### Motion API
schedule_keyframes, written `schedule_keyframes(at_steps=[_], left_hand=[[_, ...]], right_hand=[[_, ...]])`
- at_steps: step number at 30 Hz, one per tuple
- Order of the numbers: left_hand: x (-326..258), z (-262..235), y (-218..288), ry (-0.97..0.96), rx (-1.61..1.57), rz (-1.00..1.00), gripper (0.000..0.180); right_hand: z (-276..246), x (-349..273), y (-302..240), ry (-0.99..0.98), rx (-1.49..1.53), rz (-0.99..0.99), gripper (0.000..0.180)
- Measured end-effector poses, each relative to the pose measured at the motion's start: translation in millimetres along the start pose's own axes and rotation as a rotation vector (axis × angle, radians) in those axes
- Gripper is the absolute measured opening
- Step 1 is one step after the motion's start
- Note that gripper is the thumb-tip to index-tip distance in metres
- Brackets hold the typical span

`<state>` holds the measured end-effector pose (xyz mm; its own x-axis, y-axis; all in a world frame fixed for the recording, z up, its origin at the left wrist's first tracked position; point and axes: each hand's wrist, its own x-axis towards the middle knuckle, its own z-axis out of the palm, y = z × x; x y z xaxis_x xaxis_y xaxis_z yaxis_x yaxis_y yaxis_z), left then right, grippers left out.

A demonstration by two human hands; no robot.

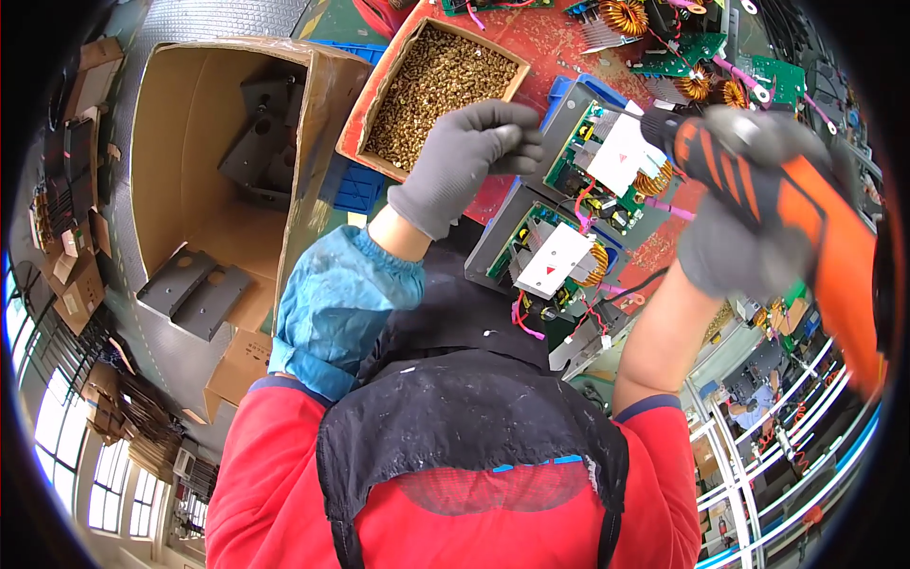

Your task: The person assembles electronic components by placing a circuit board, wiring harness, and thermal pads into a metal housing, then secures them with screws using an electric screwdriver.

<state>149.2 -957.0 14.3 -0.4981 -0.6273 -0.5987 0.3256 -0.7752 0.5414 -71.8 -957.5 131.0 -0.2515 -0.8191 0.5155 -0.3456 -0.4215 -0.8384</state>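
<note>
Head view — our right hand [732,254] clamped round driver [827,223], long axis slanting up-left, nose near upper unit [611,166]. Unit's just right of our left hand [466,152], nearer one — fingers curled, can't tell if pinching anything.

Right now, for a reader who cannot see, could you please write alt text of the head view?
A gloved right hand grips an orange-and-black power tool, pointed toward the farther of two circuit-board assemblies. The gloved left hand is near a box of small brass-coloured parts; to the left, a large cardboard box holds dark metal pieces.
</note>
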Motion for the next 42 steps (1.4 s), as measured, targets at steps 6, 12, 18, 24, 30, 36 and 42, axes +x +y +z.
schedule_keyframes(at_steps=[6,12,18,24,30,36,42], left_hand=[[-1,17,-3,-0.243,-0.380,-0.070,0.034],[-5,44,-7,-0.280,-0.468,-0.187,0.036],[-8,60,-7,-0.265,-0.377,-0.175,0.034],[-11,68,-6,-0.235,-0.218,-0.102,0.033],[-14,77,-5,-0.179,-0.115,-0.075,0.031],[-14,90,0,-0.187,0.027,-0.075,0.033],[-10,98,7,-0.175,0.096,-0.147,0.030]], right_hand=[[-36,-4,-57,-0.123,0.565,0.034,0.077],[-58,-22,-68,-0.054,0.550,0.017,0.073],[-56,-22,-72,-0.061,0.563,-0.031,0.071],[-66,-23,-74,-0.021,0.437,-0.107,0.065],[-70,-23,-74,-0.055,0.557,-0.016,0.067],[-88,-23,-63,-0.098,0.526,-0.019,0.068],[-95,-18,-59,-0.080,0.641,0.032,0.069]])
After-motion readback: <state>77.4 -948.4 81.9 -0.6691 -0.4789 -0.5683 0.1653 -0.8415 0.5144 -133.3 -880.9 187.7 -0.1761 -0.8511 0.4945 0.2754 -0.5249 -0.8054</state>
